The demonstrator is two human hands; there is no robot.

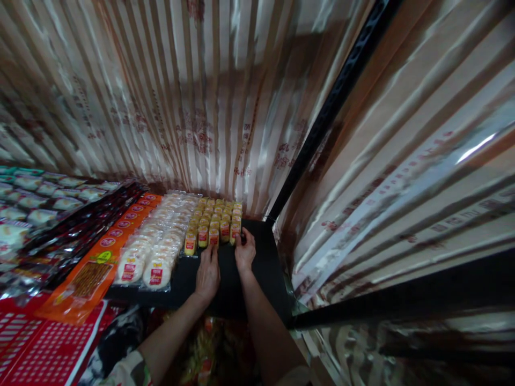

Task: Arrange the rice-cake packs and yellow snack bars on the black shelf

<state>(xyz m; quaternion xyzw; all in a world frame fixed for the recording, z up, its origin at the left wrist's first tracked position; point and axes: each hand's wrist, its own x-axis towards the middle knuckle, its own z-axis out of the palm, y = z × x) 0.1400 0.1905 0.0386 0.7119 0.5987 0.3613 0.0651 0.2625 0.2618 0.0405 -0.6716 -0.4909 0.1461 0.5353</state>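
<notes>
1. Left of the orange packet (96, 260), I have dark, shiny packets (88, 230) and, beyond them, rows of whitish packets (40, 198); a red basket (52, 343) sits below its near end.
2. Right of the orange packet, touching it or nearly so, 2 columns of round white packs (155, 238) run back from me, the front 2 bearing red labels.
3. Farther right of it, the black shelf (263, 262) shows bare around my hands, and a black slanting post (322, 112) rises at the shelf's far right corner.
4. Behind the orange packet, folded brown-and-silver sheeting (193, 91) covers the wall and carries on past the post; the room is dim.
5. My yellow packets (213, 220) lie right of the orange packet, past the white packs. Red labels on the 5 front packets face me; each long axis runs up in my view, and the rows run back toward the sheeting.
6. My left hand (208, 273) is just before the middle of the front row, fingers stretched and at the packets; I cannot tell whether they pinch.
7. My right hand (245, 251) curves at the row's right end, thumb and fingers parted.
</notes>
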